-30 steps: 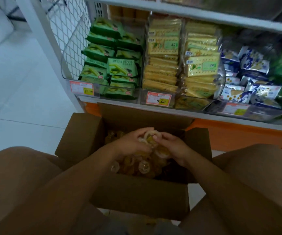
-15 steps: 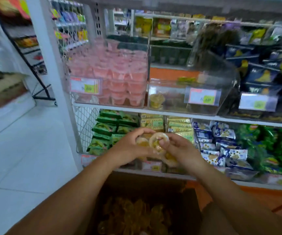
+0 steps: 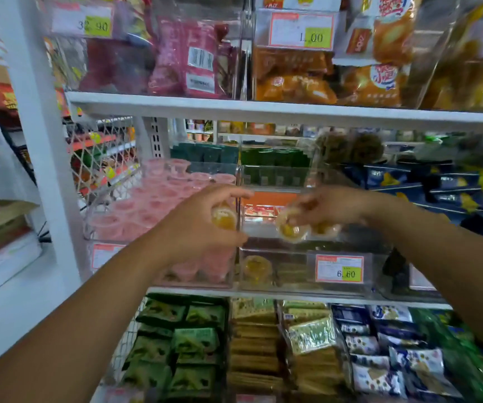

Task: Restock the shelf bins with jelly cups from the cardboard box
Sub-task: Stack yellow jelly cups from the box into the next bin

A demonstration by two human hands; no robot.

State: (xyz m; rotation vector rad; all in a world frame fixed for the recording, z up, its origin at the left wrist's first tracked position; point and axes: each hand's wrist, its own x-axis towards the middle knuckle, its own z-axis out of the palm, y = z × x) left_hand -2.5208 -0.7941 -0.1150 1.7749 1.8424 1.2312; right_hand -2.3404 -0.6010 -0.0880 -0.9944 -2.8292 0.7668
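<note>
Now both hands have risen from the cardboard box to the nearly empty clear bin, left hand and right hand each clutching yellow jelly cups, ready to drop.

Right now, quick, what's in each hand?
Left hand: closed on a yellow jelly cup.
Right hand: holding yellow jelly cups over the clear bin.

Soft, even indoor light, motion blur on both hands, wide-angle bending of the shelf edges, weak shadows.
</note>
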